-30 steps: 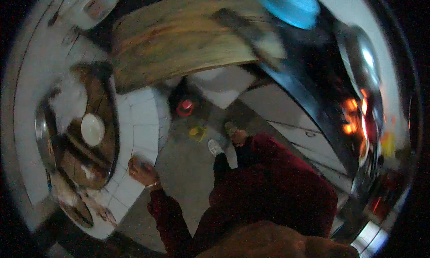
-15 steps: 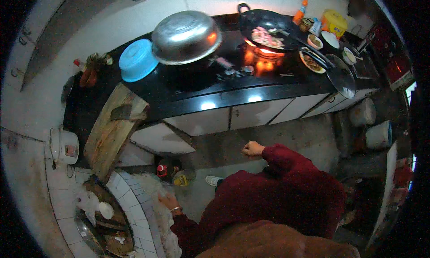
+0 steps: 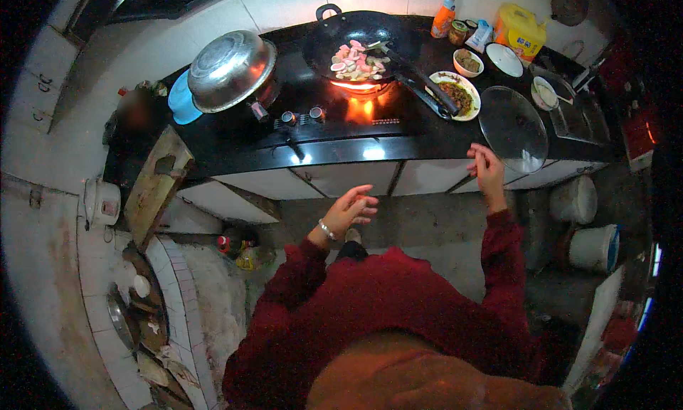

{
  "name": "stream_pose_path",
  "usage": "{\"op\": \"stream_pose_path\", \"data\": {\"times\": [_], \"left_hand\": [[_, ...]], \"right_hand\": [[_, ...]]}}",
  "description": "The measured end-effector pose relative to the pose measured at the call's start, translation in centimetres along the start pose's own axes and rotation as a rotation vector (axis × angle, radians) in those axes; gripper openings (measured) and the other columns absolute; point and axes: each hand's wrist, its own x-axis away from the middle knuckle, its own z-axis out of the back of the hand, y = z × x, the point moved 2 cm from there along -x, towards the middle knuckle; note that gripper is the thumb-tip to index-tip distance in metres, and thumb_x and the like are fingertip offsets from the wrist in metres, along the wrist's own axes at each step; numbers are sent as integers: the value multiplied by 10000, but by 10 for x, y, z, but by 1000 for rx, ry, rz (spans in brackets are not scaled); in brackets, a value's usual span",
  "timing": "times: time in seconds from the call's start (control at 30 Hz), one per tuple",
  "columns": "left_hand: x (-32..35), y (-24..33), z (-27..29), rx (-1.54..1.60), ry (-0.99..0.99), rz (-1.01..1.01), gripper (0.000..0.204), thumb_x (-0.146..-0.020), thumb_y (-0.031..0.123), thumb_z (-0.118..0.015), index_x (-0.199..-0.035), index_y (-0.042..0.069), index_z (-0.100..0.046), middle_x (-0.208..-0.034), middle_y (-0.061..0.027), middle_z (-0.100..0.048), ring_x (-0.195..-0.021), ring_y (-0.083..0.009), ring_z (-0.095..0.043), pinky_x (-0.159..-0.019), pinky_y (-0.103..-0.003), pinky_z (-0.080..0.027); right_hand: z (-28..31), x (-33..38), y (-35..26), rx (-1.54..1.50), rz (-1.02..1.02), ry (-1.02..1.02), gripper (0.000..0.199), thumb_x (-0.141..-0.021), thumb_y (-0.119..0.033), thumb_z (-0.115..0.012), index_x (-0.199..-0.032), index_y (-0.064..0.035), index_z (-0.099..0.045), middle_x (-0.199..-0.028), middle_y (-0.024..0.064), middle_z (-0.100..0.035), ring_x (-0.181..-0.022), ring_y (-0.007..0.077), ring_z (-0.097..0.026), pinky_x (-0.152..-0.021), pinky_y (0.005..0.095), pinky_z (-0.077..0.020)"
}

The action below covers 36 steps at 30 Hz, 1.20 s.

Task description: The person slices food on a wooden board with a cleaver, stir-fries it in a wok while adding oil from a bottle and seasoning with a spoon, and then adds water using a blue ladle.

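Note:
My left hand, with a bracelet at the wrist, is raised in front of the counter, fingers apart and holding nothing. Farther right my right hand reaches toward the counter edge, empty, its fingers loosely bent. Nearest to it lies a clear glass lid. Over a lit burner flame sits a black wok with pink and pale slices in it. A spatula rests in the wok, its dark handle leaning out to the right beside the wok handle. Right of these stands a bowl of chopped, sauced food.
A metal basin and a blue basin are on the left of the counter. A wooden board juts out there. Small bowls, an orange bottle and a yellow jug stand at the back right. Buckets are on the right.
Both hands have risen and moved forward toward the counter, the right one also rightward. My view has shifted right and nearer to the stove.

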Motion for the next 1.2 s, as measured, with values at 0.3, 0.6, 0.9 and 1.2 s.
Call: {"op": "stream_pose_path", "data": {"times": [0.3, 0.6, 0.9, 1.2], "left_hand": [[-136, 63, -60, 381, -179, 3, 529, -886, 189, -506, -1338, 110, -243, -1172, -155, -487, -1041, -271, -527, -848, -433, -458], [-213, 87, -94, 801, -226, -126, 342, -865, 151, -508, -1190, 151, -400, -1049, -58, -564, -959, -212, -559, -832, -423, -454], [-214, 86, -105, 603, 355, -227, 264, -897, 217, -476, -1126, 113, -396, -692, -31, -483, -575, -145, -483, -502, -293, -433], [-186, 93, -94, 485, 399, -203, 327, -902, 254, -459, -1164, 72, -384, -667, -30, -482, -525, -128, -475, -471, -273, -419]], "right_hand": [[-45, -135, -106, 683, 720, -462, 376, -765, 30, -504, -1109, -112, -560, -1211, 117, -485, -1083, 293, -502, -851, 336, -449], [-83, -205, -120, 1074, 960, -926, 235, -767, -90, -502, -986, -139, -568, -1280, 49, -433, -979, 247, -542, -776, 358, -467], [-70, -283, -161, 162, 808, -674, 113, -849, -147, -565, -853, -40, -527, -961, 72, -597, -831, 142, -579, -698, 272, -478], [-45, -354, -199, 126, -5, -601, 488, -828, -510, -508, -900, -33, -581, -837, 97, -624, -619, 160, -631, -473, 243, -508]]}}
